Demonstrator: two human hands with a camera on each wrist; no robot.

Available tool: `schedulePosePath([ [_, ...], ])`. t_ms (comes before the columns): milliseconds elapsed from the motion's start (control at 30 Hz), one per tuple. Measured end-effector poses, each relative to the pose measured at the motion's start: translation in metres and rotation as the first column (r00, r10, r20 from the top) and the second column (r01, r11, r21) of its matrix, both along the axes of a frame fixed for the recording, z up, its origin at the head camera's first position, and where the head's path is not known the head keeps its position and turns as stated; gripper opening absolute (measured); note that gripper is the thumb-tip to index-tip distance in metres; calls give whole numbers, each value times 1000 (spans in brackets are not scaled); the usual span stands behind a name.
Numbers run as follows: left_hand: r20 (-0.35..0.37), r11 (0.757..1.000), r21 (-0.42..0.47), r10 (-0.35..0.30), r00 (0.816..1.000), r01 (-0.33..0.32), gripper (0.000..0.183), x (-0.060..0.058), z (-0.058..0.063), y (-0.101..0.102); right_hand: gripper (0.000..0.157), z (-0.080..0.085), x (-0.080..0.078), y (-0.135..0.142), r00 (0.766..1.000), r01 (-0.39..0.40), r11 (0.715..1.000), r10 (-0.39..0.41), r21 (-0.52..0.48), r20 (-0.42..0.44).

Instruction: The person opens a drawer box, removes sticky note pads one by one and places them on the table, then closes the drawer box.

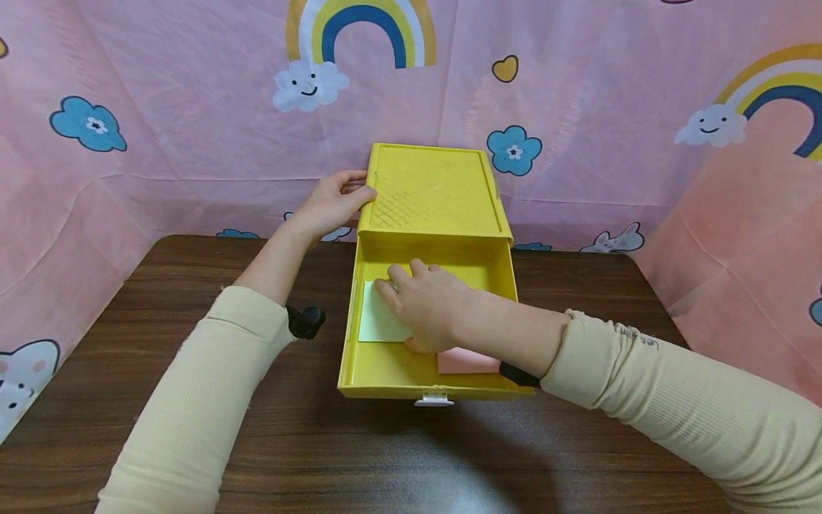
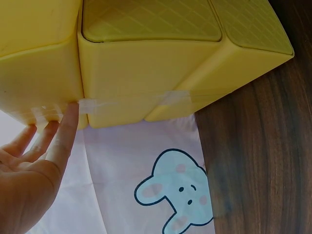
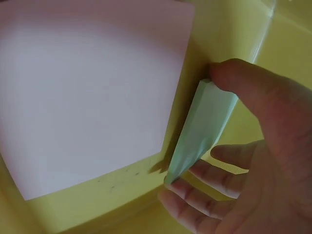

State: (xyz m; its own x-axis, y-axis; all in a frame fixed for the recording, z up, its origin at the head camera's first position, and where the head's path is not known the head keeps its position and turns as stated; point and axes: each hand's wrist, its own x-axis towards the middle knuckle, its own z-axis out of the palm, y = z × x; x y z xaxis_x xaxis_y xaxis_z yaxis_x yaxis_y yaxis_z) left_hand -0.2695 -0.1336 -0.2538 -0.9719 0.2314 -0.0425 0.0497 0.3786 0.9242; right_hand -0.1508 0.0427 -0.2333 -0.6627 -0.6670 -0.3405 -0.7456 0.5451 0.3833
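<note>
A yellow drawer box [image 1: 443,189] stands at the back of the table with its drawer [image 1: 392,371] pulled out toward me. My left hand [image 1: 330,205] steadies the box's left side; in the left wrist view its fairly straight fingertips [image 2: 72,111] touch the yellow wall. Inside the drawer, my right hand [image 1: 437,303] holds a light green sticky-note pad [image 1: 379,321] between thumb and fingers. The right wrist view shows the green pad [image 3: 202,129] tilted, thumb at one end and fingers at the other. Beside it lies a pink sticky-note pad [image 3: 97,97], partly covered by my right arm in the head view.
The drawer has a small white handle [image 1: 434,401] at its front. Dark wooden table [image 1: 289,442] surrounds the box. Behind hangs a pink printed cloth [image 1: 212,107]. A strip of clear tape [image 2: 173,97] runs along the box's side.
</note>
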Motion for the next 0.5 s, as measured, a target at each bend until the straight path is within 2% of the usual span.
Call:
schedulePosePath([
  [233,0,1000,-12,5,1000,-5,60,-1,0,0,85,3,-2,1,1000,-7,1000,8,-18,23],
  [500,11,1000,-15,7,1000,-7,60,-1,2,0,76,10,-4,5,997,-15,996,22,-93,76],
])
